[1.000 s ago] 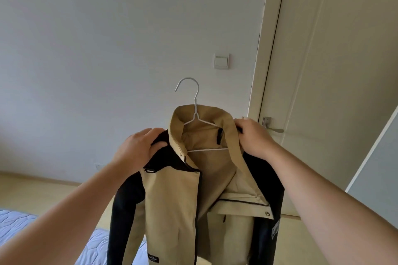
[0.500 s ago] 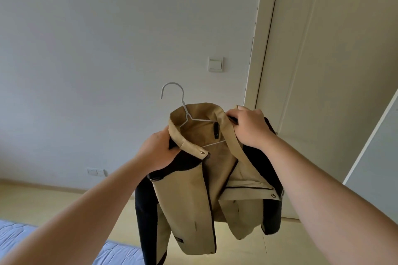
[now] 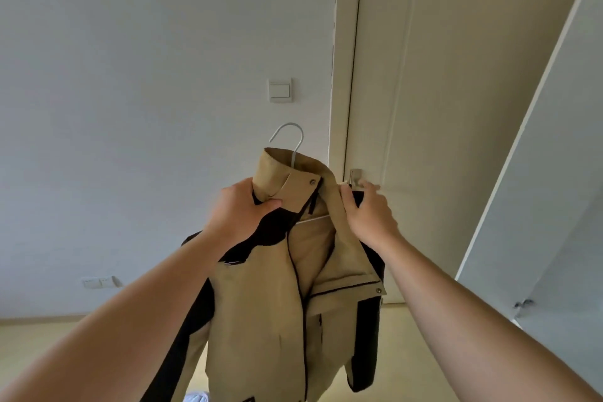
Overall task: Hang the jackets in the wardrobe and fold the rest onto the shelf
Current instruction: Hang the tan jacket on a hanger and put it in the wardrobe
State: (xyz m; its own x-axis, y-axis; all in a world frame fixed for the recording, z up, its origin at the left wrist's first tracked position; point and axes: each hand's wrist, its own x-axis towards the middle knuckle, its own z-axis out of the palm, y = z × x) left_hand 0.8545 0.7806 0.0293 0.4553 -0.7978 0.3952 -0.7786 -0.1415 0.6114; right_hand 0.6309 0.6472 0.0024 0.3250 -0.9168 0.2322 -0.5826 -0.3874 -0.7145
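Note:
A tan jacket [image 3: 261, 313] with black shoulders and sleeves hangs in the air in front of me on a white wire hanger [image 3: 291, 137], whose hook sticks up out of the collar. My left hand [image 3: 239, 212] grips the left side of the collar and shoulder. My right hand [image 3: 367, 214] holds the right shoulder beside the collar. The front of the jacket is partly open, and its left flap lies across the middle.
A closed cream door [image 3: 456, 108] with a metal handle [image 3: 355, 177] stands straight behind the jacket. A white panel edge [image 3: 554, 173] rises at the right. A light switch [image 3: 279, 90] and a socket [image 3: 98, 281] sit on the white wall. Pale floor [image 3: 49, 343] lies below.
The jacket has swung upright and its left front flap has closed over the middle. My left hand has shifted up onto the collar. The view has turned slightly left.

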